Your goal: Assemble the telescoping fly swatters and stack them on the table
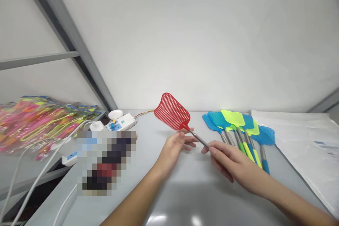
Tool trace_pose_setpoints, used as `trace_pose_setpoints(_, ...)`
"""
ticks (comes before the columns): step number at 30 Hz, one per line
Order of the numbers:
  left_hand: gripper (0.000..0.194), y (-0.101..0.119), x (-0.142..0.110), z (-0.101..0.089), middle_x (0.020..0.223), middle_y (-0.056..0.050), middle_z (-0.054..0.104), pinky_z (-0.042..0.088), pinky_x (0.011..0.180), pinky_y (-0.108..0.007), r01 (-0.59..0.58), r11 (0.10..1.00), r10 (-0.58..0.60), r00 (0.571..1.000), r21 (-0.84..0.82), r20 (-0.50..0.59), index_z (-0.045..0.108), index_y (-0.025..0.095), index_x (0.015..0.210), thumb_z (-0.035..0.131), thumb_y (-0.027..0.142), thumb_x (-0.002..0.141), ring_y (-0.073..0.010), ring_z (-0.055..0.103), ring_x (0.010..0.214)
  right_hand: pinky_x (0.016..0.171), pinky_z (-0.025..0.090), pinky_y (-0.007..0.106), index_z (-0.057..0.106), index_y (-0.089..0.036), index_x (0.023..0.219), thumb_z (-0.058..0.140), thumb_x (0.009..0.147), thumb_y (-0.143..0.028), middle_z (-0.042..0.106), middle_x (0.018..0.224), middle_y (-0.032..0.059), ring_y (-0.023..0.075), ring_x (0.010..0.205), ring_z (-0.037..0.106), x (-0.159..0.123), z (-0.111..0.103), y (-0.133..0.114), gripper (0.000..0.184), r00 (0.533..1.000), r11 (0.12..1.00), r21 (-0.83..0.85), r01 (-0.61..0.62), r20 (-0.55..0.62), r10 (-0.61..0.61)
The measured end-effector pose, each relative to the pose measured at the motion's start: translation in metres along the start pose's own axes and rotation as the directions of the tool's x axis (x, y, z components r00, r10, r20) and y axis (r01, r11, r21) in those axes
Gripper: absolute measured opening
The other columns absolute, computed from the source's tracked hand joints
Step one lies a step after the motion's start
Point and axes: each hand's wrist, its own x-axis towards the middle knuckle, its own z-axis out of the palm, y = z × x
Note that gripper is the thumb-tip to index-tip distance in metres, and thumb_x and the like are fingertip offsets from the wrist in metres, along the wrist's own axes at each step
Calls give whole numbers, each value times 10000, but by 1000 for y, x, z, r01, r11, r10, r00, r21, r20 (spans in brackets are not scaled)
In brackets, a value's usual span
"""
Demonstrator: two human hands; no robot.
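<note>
A red fly swatter (172,114) with a thin metal rod is held above the grey table (185,190), its mesh head tilted up to the left. My left hand (174,148) pinches the rod just below the red head. My right hand (230,160) is closed round the lower end of the rod. Both hands are near the middle of the table.
Several blue and yellow-green fly swatters (238,127) lie in a row to the right of my hands. White plastic sheets (304,144) lie at the far right. A white power strip (122,122) with cables sits at the left, beside a pile of packaged colourful swatters (39,118).
</note>
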Motion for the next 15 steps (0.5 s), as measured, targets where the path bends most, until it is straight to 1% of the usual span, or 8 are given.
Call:
trace_pose_setpoints(2,509,-3,-1,5,1030,-125,721,475,794,-310,11,992,-18,998,124,58,628,186,1184,436,584,931,-217,649,878,510,357,254,493,-245,1166,379,969,-496,526,641,-38,144,533,487,-20,-10,11,339,974,968,-252,-1,-218,-56)
trace_pose_setpoints(4,467,-5,-3,11,979,-105,724,467,798,-294,10,973,-31,996,232,88,654,193,1119,447,569,932,-202,637,851,538,374,283,464,-260,1178,374,963,-494,577,653,-23,184,560,545,-40,-23,28,331,903,892,-429,-142,-426,-61)
trace_pose_setpoints(6,421,-6,-3,15,931,-82,722,457,805,-281,-1,946,-38,993,323,113,661,207,1072,451,546,938,-196,630,849,524,365,300,466,-257,1139,341,963,-492,605,633,-7,218,542,572,-55,-37,44,319,795,788,-504,-354,-605,-30)
trace_pose_setpoints(7,399,-7,-4,17,915,-71,720,452,805,-278,-8,929,-42,991,370,125,661,215,1057,446,532,944,-195,629,851,512,355,302,471,-252,1120,324,965,-480,615,630,5,234,539,584,-60,-43,51,313,746,729,-520,-446,-665,-17)
trace_pose_setpoints(8,378,-8,-4,18,903,-61,717,449,801,-276,-19,908,-42,990,419,136,660,223,1042,442,518,950,-194,628,849,500,343,300,476,-244,1110,310,967,-457,624,633,19,249,546,597,-62,-49,56,305,707,668,-532,-520,-707,-12)
trace_pose_setpoints(9,360,-9,-5,18,888,-51,715,447,791,-274,-34,881,-38,989,471,143,662,230,1023,439,504,954,-193,627,840,492,333,298,479,-232,1114,299,969,-421,633,644,37,262,558,609,-62,-53,60,298,685,614,-545,-571,-728,-9)
trace_pose_setpoints(11,331,-10,-6,18,858,-34,707,441,765,-272,-78,819,-16,987,569,158,666,241,993,438,479,959,-192,626,817,491,326,294,477,-194,1151,290,964,-326,662,712,81,277,602,635,-56,-59,66,295,683,555,-575,-601,-730,-17)
trace_pose_setpoints(15,308,-8,-7,17,841,-16,691,432,756,-283,-173,707,44,978,685,201,666,251,969,430,450,965,-192,622,804,551,348,292,442,-127,1233,325,913,-166,675,914,146,270,742,660,-38,-63,69,343,703,586,-577,-569,-711,-18)
